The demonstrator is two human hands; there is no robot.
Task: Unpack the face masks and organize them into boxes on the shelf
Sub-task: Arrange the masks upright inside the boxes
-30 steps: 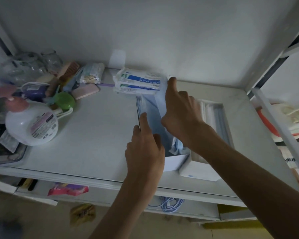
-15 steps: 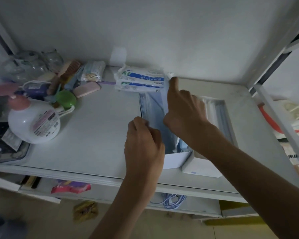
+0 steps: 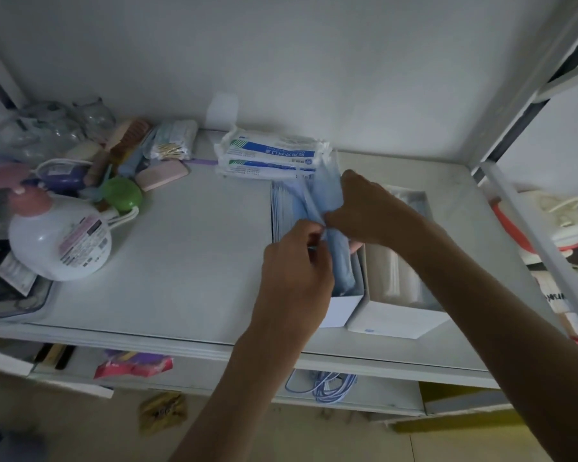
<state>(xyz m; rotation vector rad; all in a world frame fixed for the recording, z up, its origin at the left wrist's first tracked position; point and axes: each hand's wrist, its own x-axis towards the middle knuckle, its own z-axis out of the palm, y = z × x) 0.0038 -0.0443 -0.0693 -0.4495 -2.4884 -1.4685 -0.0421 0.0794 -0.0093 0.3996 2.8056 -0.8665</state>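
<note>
Two hands on masks (image 3: 324,198) | my left hand (image 3: 294,265) pinches near part, fingers curled | my right hand (image 3: 371,211) grips far end | stack half in left box (image 3: 342,311), long axis near-far, box just below my fingers | sealed packs (image 3: 271,156) beyond, right hand nearer.

Your blue masks (image 3: 326,195) are standing on edge in the open white box (image 3: 339,311), some rising above its rim; two sealed packs (image 3: 271,155) are lying stacked just behind that box.
</note>
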